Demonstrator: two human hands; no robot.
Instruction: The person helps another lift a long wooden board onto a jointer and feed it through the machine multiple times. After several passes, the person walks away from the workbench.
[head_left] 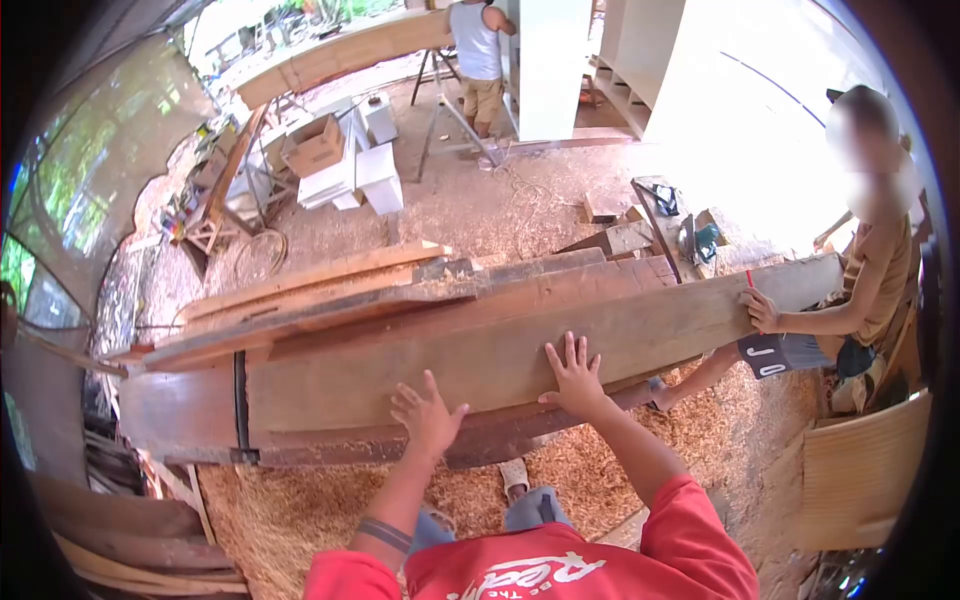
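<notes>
A long, wide wooden plank [480, 355] lies across a low workbench [180, 410]. My left hand [430, 418] rests over the plank's near edge, its fingers spread apart. Further right, my right hand [577, 378] is laid flat on the same plank with fingers spread. Neither hand is wrapped round anything. At the plank's right end, another person's hand [762, 310] touches its top, close to a thin red object [750, 280]. A dark strip [240, 405] crosses the bench just beyond the plank's left end.
A co-worker [870, 260] stands at the right end. Rough boards [320, 290] lie behind the plank. A green power tool [706, 238] sits near wood offcuts [615, 240]. Shavings [320, 510] cover the ground. Farther back, another person [478, 60] stands near white cabinets [548, 70].
</notes>
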